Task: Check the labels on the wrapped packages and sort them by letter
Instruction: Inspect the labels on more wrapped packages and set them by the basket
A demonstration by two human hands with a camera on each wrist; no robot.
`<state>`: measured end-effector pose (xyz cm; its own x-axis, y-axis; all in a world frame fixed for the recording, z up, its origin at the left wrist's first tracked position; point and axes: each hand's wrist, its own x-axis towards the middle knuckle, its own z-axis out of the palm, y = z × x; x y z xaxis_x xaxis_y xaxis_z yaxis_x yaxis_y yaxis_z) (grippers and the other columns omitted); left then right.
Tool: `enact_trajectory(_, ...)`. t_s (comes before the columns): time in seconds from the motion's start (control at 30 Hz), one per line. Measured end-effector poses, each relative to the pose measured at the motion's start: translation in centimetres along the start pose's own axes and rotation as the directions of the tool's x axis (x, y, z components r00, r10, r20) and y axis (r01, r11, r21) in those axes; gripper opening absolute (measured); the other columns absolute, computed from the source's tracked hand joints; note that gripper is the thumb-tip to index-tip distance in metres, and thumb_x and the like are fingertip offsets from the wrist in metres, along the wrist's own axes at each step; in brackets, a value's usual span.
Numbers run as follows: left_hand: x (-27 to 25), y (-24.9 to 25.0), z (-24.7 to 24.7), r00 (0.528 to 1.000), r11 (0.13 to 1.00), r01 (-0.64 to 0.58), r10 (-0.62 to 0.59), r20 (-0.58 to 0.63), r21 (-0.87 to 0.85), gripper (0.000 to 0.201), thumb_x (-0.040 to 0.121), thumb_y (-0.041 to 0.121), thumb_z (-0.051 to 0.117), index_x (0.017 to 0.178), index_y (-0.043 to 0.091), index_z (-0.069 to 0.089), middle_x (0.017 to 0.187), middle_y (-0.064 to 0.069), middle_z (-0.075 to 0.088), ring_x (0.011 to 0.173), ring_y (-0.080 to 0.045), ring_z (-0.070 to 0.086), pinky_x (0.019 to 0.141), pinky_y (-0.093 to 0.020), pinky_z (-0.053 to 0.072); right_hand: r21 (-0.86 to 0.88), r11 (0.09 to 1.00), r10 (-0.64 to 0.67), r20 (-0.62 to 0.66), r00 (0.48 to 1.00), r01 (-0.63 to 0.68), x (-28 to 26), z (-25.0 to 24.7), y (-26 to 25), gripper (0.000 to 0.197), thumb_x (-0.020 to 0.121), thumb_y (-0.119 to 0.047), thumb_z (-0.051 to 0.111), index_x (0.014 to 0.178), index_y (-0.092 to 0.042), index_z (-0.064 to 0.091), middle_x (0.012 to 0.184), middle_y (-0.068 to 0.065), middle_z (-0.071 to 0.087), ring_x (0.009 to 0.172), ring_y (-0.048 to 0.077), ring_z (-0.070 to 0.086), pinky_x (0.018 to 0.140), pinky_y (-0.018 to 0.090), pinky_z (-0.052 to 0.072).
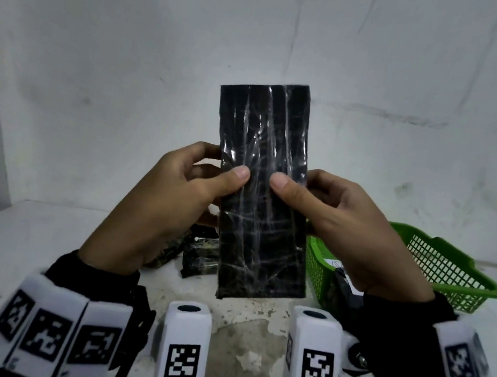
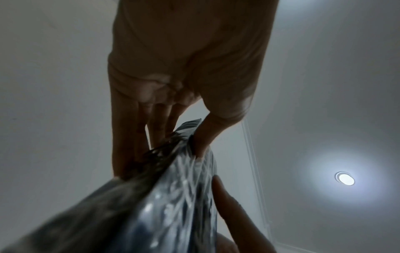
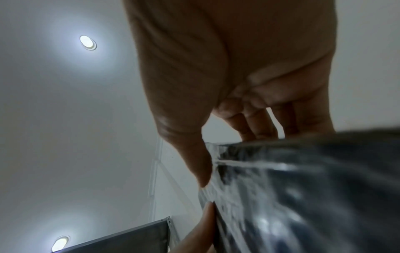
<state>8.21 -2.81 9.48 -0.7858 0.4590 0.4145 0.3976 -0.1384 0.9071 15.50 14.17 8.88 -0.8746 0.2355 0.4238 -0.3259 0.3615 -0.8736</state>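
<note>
Both hands: left hand & right hand pinch upright pkg, thumbs front.

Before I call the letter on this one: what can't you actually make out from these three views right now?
- Label on the held wrapped package: none visible in head view; the far face is turned away.
- Wrist views: package blurred, no lettering readable.
- Packages on the table: largely hidden behind the left hand and the held package.
- Green basket contents: a white label peeks out, covered by the right hand, unreadable.
</note>
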Motion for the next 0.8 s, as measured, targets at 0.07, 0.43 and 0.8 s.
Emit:
enact_trajectory(0.07, -0.1, 0.02, -0.18, 0.999, 1.0, 0.012, -0.013, 0.035, 0.02, 0.026, 0.085, 0.024, 0.064, 0.11, 0.017, 0.065, 0.087, -0.002, 0.076, 0.073, -0.011, 0.071, 0.053, -0.018, 0.051, -0.002, 1.0, -0.018, -0.028, 0.999, 0.018, 0.15, 0.01, 0.2, 0.063, 0.06, -0.056, 0.073, 0.103, -0.01, 0.069, 0.104, 0.014, 0.075, 0.099, 0.03, 0.072, 0.096, 0.056, 0.052)
enact_trajectory(0.43, 0.02, -0.44, -0.14, 0.999, 0.989, -0.02, 0.014, 0.043, 0.149, 0.037, 0.079, 0.043, 0.063, 0.113, 0.028, 0.063, 0.095, 0.004, 0.076, 0.087, -0.008, 0.072, 0.082, -0.033, 0.056, -0.056, 0.996, -0.066, -0.024, 0.998, 0.065, 0.54, -0.01, 0.79, 0.055, 0.069, -0.057, 0.071, 0.109, -0.019, 0.069, 0.108, 0.008, 0.074, 0.1, 0.021, 0.072, 0.09, 0.044, 0.056)
enact_trajectory(0.8, -0.12, -0.29, -0.39, 0.999, 0.966, -0.031, 0.024, 0.03, 0.257, 0.031, 0.084, 0.046, 0.059, 0.114, 0.039, 0.059, 0.066, 0.017, 0.07, 0.053, 0.007, 0.059, 0.059, -0.02, 0.037, -0.056, 0.994, -0.098, -0.093, 0.991, 0.093, 0.64, 0.23, 0.68, 0.021, 0.084, -0.042, 0.069, 0.095, -0.024, 0.069, 0.059, -0.021, 0.059, 0.052, -0.001, 0.05, 0.054, 0.015, 0.035)
